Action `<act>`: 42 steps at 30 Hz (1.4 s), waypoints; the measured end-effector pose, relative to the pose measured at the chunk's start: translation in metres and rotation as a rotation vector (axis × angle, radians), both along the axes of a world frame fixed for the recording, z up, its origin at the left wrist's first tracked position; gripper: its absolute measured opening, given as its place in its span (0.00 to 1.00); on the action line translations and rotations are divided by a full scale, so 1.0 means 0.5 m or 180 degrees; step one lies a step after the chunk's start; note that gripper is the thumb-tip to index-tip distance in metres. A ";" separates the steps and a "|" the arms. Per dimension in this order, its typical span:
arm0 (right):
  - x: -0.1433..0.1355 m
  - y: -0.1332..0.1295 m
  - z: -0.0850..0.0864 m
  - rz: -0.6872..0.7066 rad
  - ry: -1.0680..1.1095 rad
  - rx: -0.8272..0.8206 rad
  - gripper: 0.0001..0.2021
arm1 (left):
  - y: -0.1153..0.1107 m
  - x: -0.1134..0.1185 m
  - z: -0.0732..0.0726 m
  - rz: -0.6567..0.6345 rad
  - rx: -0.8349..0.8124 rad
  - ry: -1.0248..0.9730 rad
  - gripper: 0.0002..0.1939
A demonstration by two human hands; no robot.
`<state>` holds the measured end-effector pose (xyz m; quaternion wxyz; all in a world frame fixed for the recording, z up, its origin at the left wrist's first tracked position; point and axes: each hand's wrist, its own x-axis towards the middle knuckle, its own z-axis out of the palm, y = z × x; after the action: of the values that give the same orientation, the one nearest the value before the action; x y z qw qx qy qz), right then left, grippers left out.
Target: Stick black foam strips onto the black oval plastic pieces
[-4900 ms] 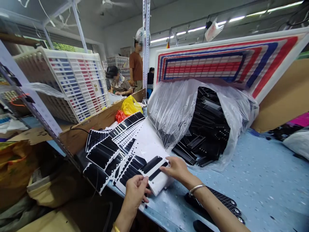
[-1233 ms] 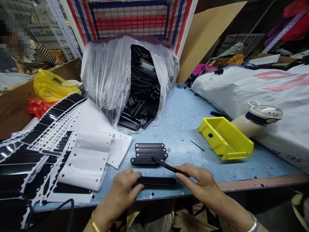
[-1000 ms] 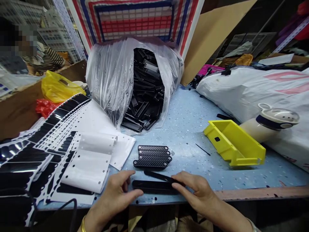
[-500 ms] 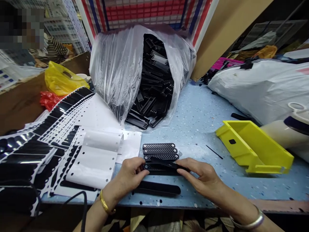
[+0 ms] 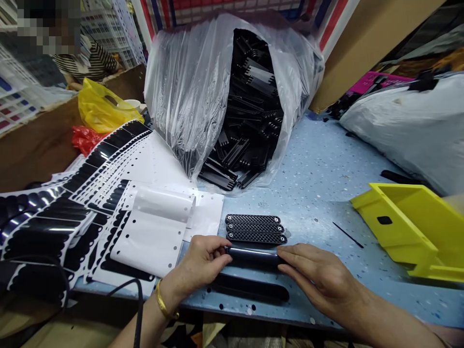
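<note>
My left hand point(image 5: 209, 260) is closed, thumb and fingers pinching the left end of a slim black bar point(image 5: 253, 255) with a smooth, shiny top. My right hand point(image 5: 319, 270) grips the bar's other end between thumb and straight fingers. Just beyond it, three black bars with a mesh-like texture and a round rivet at each end point(image 5: 255, 227) lie side by side on the blue speckled table point(image 5: 308, 193). Nearer the table's front edge rests a flat, dull black strip with rounded ends point(image 5: 253, 288), touched by neither hand.
A clear plastic bag point(image 5: 188, 92) full of black plastic parts point(image 5: 250, 111) stands behind. Sheets of black rounded stickers point(image 5: 47, 217) and white backing paper point(image 5: 152, 227) cover the left. On the right are a yellow bin point(image 5: 395, 241) and a white sack point(image 5: 406, 121). Another person point(image 5: 90, 58) sits far left.
The black strip, slanted over a textured bar before, now lies along it, showing a glossy surface. My right hand has flattened against its end. The view has shifted left.
</note>
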<state>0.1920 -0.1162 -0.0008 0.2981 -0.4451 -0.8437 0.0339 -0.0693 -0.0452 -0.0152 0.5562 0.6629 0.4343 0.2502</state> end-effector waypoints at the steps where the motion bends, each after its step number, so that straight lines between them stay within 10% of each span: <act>1: -0.001 0.000 -0.001 0.0020 -0.0013 0.0022 0.12 | 0.000 0.000 -0.002 -0.0028 0.0002 -0.0011 0.13; 42: -0.031 -0.002 0.007 0.0014 -0.0392 -0.0069 0.11 | -0.001 -0.003 -0.013 -0.0013 0.0236 0.0104 0.13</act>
<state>0.1763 -0.1171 0.0026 0.2407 -0.4476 -0.8611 0.0162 -0.0709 -0.0459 -0.0218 0.5246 0.6879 0.4324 0.2542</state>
